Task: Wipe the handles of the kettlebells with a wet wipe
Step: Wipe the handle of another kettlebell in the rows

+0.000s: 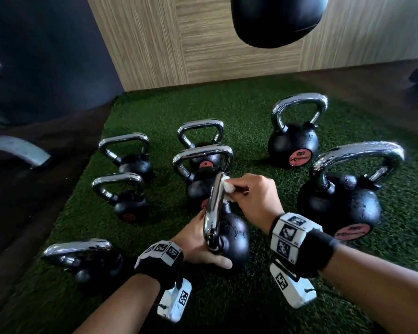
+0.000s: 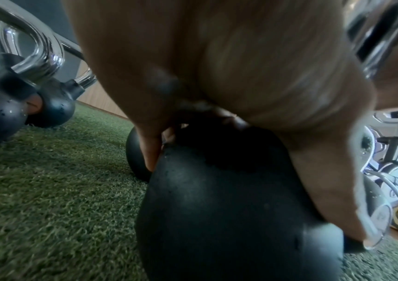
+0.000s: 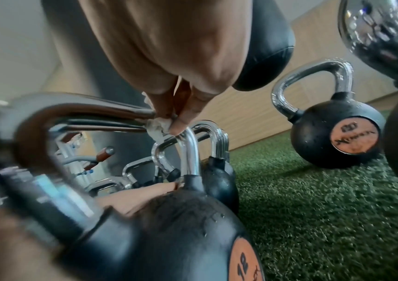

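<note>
A black kettlebell (image 1: pixel 235 239) stands on the turf in front of me, its chrome handle (image 1: pixel 214 208) turned edge-on to the head view. My left hand (image 1: pixel 200 242) grips the ball just under the handle, thumb across the near side; in the left wrist view the palm (image 2: pixel 241 76) covers the ball (image 2: pixel 229 209). My right hand (image 1: pixel 237 189) pinches a small crumpled white wet wipe (image 1: pixel 227 187) against the far top corner of the handle. The right wrist view shows the fingertips (image 3: pixel 181 123) pressing the wipe (image 3: pixel 156 128) onto the chrome bar (image 3: pixel 92 110).
Several other kettlebells stand around on the green turf (image 1: pixel 263 112): a large one (image 1: pixel 340 206) at right, one (image 1: pixel 292 143) behind it, a pair (image 1: pixel 203 162) just beyond my hands, two (image 1: pixel 128 201) at left, one tipped (image 1: pixel 89 259) near left. A black punching bag (image 1: pixel 278 20) hangs overhead.
</note>
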Demonstrator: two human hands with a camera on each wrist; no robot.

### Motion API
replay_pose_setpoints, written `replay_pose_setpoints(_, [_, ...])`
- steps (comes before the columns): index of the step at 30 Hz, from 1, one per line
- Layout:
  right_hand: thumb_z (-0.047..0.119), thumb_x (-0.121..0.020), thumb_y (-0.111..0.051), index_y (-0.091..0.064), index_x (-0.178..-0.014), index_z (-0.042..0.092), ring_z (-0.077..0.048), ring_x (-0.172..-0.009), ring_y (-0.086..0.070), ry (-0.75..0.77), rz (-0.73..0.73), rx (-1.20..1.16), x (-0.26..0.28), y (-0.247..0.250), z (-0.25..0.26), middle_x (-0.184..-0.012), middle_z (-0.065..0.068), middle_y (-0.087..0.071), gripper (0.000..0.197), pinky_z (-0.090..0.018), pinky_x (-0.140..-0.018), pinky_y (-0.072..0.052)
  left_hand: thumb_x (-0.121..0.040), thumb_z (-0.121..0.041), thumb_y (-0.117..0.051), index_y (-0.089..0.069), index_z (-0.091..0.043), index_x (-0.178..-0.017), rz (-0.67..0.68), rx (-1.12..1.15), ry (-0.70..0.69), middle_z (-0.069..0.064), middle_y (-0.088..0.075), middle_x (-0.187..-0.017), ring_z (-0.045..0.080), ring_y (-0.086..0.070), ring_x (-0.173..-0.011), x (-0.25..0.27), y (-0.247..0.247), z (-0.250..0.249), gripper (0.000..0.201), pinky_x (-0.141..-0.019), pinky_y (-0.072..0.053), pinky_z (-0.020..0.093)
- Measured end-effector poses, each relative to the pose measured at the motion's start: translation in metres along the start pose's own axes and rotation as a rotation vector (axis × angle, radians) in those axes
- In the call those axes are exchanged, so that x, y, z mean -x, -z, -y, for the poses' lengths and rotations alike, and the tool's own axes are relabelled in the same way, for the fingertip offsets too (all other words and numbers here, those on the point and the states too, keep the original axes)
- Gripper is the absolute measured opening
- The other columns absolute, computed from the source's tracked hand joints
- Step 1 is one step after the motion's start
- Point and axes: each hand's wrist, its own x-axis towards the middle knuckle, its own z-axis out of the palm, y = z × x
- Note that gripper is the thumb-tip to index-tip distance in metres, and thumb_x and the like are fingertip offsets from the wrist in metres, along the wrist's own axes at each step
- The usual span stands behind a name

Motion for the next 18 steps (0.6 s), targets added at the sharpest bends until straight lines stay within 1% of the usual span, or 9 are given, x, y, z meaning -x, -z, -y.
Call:
replay_pose_setpoints(4, [0.017, -0.081, -0.083, -0.083, -0.097, 0.022, 0.006, -0.065, -0.058, 0.128, 0.052, -0.004, 0.025, 0.009, 0.012, -0.075, 0.013, -0.067, 0.016, -0.007, -0.066, -0.043, -0.06, -0.038, -0.1, -0.045, -0.022, -0.148, 0.065, -0.073, -0.052, 0.002, -0.049, -0.151, 0.019, -0.042, -0.145, -0.007, 0.005, 0.0, 0.105, -0.122, -0.034, 0.044])
replay_pose_setpoints(6, [0.022, -0.08, -0.085, -0.083, -0.095, 0.024, 0.013, -0.065, -0.059, 0.062, 0.104, -0.043, 0.026, 0.015, 0.019, -0.074, 0.017, -0.067, 0.015, -0.004, -0.065, -0.042, -0.061, -0.039, -0.099, -0.05, -0.024, -0.145, 0.076, -0.099, -0.047, 0.001, -0.049, -0.15, 0.019, -0.041, -0.145, -0.01, 0.006, 0.0, 0.099, -0.122, -0.033, 0.043])
replay_pose_setpoints(10, [0.024, -0.077, -0.087, -0.083, -0.089, 0.023, 0.014, -0.063, -0.061, -0.167, 0.154, -0.093, 0.016, 0.022, 0.027, -0.076, 0.013, -0.075, 0.012, -0.004, -0.061, -0.044, -0.057, -0.048, -0.097, -0.04, -0.024, -0.152, 0.067, -0.141, -0.019, -0.001, -0.044, -0.153, 0.016, -0.039, -0.146, -0.014, 0.01, -0.003, 0.114, -0.124, -0.03, 0.041])
replay_pose_setpoints(11, [0.021, -0.077, -0.087, -0.082, -0.088, 0.02, 0.009, -0.069, -0.067, -0.217, 0.161, -0.157, 0.017, 0.021, 0.027, -0.079, 0.008, -0.077, 0.012, -0.011, -0.067, -0.052, -0.058, -0.045, -0.098, -0.037, -0.024, -0.154, 0.065, -0.14, -0.043, -0.002, -0.042, -0.154, 0.016, -0.036, -0.147, -0.014, 0.011, -0.003, 0.116, -0.124, -0.029, 0.041])
replay_pose_setpoints(12, [0.017, -0.076, -0.087, -0.081, -0.087, 0.016, -0.004, -0.077, -0.073, -0.272, 0.174, -0.238, 0.021, 0.02, 0.028, -0.081, 0.003, -0.078, 0.013, -0.024, -0.074, -0.06, -0.059, -0.041, -0.099, -0.036, -0.022, -0.154, 0.064, -0.139, -0.073, -0.003, -0.041, -0.155, 0.016, -0.035, -0.148, -0.015, 0.011, -0.004, 0.115, -0.125, -0.028, 0.041])
replay_pose_setpoints(13, [0.014, -0.076, -0.087, -0.079, -0.086, 0.012, -0.018, -0.081, -0.077, -0.323, 0.195, -0.304, 0.028, 0.018, 0.03, -0.082, -0.004, -0.079, 0.013, -0.036, -0.078, -0.063, -0.061, -0.036, -0.099, -0.038, -0.021, -0.152, 0.067, -0.132, -0.098, -0.002, -0.042, -0.153, 0.018, -0.036, -0.147, -0.016, 0.012, -0.004, 0.11, -0.124, -0.029, 0.042])
replay_pose_setpoints(14, [0.012, -0.075, -0.088, -0.078, -0.085, 0.01, -0.027, -0.083, -0.077, -0.354, 0.218, -0.33, 0.036, 0.017, 0.031, -0.083, -0.008, -0.079, 0.014, -0.045, -0.079, -0.063, -0.063, -0.033, -0.099, -0.044, -0.018, -0.147, 0.077, -0.116, -0.103, 0.001, -0.046, -0.149, 0.02, -0.04, -0.145, -0.016, 0.012, -0.004, 0.101, -0.123, -0.031, 0.044])
replay_pose_setpoints(16, [0.016, -0.072, -0.09, -0.077, -0.084, 0.012, -0.028, -0.083, -0.076, -0.355, 0.247, -0.249, 0.046, 0.013, 0.031, -0.082, -0.007, -0.078, 0.018, -0.047, -0.08, -0.063, -0.066, -0.029, -0.097, -0.056, -0.016, -0.135, 0.119, -0.079, -0.086, 0.008, -0.055, -0.139, 0.026, -0.05, -0.136, -0.016, 0.013, -0.006, 0.082, -0.117, -0.038, 0.049])
replay_pose_setpoints(18, [0.021, -0.067, -0.092, -0.076, -0.077, 0.019, -0.019, -0.079, -0.075, -0.315, 0.23, -0.143, 0.05, 0.011, 0.029, -0.079, 0.0, -0.078, 0.019, -0.04, -0.078, -0.063, -0.067, -0.034, -0.096, -0.059, -0.02, -0.133, 0.131, -0.087, -0.069, 0.006, -0.055, -0.141, 0.025, -0.049, -0.137, -0.016, 0.013, -0.004, 0.077, -0.118, -0.038, 0.048])
